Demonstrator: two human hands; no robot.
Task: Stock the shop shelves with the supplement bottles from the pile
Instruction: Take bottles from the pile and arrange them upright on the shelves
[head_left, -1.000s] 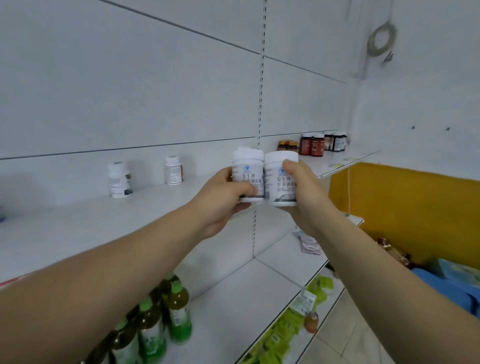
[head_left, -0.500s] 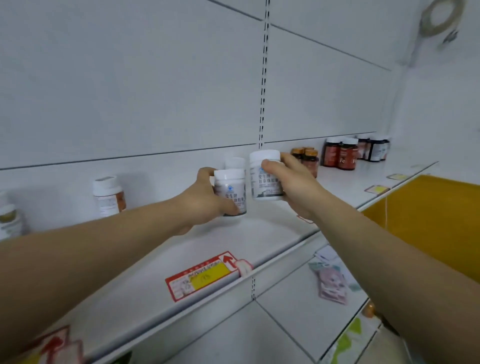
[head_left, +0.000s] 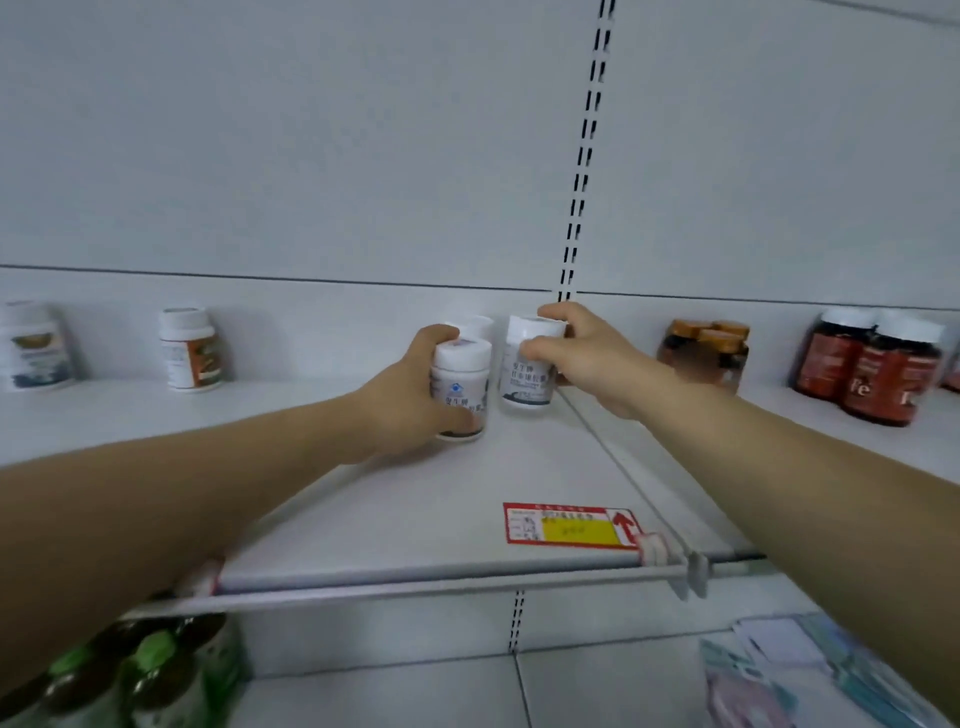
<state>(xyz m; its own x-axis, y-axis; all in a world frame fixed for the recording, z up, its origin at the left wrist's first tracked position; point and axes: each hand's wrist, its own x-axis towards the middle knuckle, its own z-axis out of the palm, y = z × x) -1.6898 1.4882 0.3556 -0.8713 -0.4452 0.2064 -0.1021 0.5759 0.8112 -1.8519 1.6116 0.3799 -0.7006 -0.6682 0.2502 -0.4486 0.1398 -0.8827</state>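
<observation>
My left hand (head_left: 402, 402) grips a white supplement bottle (head_left: 461, 387) with a grey label, its base on or just above the white shelf (head_left: 415, 499). My right hand (head_left: 587, 358) holds a second white bottle (head_left: 527, 371) by its cap and upper side, close to the right of the first. Behind them, by the back wall, a third white bottle (head_left: 475, 326) shows only its top. Both arms reach in from the lower corners.
Two white bottles (head_left: 189, 348) (head_left: 34, 345) stand at the left of the shelf. Amber jars (head_left: 704, 353) and dark red jars (head_left: 867, 366) stand at the right. A red and yellow price tag (head_left: 569, 525) lies near the front rail. Green-capped drink bottles (head_left: 150, 670) stand on the shelf below.
Both hands have moved forward and down over the shelf with their bottles. My view has come closer and turned to face the shelf more squarely.
</observation>
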